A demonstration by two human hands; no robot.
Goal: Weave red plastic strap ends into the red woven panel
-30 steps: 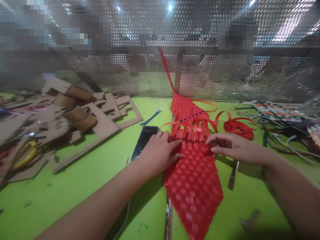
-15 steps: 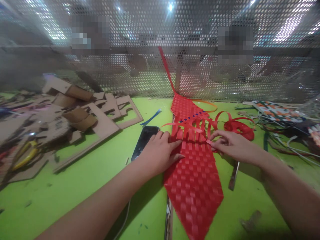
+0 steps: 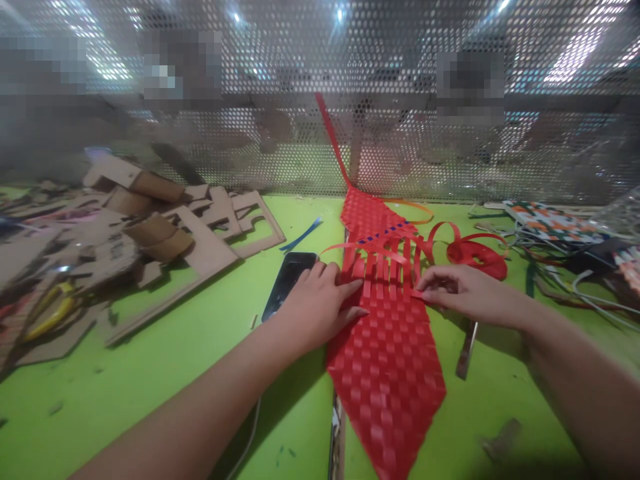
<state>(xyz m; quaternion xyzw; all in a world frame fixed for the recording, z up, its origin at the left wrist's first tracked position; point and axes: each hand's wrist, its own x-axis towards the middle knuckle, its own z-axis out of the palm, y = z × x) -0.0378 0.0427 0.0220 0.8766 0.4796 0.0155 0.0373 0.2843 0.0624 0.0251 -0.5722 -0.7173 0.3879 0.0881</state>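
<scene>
A red woven strip mat [image 3: 390, 367] lies lengthwise on the green table, with loose parallel strips across its middle. My left hand [image 3: 323, 303] rests at its left edge, thumb and forefinger spread on the weave, holding nothing. At the right edge my right hand [image 3: 453, 290] pinches the end of a red strip [image 3: 416, 293] between thumb and forefinger. A blue dashed strip [image 3: 384, 232] crosses the mat higher up. Partly under my left hand is a phone [image 3: 285, 283].
Cardboard scraps [image 3: 175, 247] and yellow-handled scissors [image 3: 57, 310] are on the left. A red strip roll [image 3: 480, 259] and a metal blade-like piece [image 3: 467, 350] lie right. A perforated screen [image 3: 300, 133] stands behind; cords and a patterned woven piece [image 3: 555, 222] are far right.
My right hand has moved slightly down toward me along the mat's right edge with the pinched strip end. My left hand has stayed in place.
</scene>
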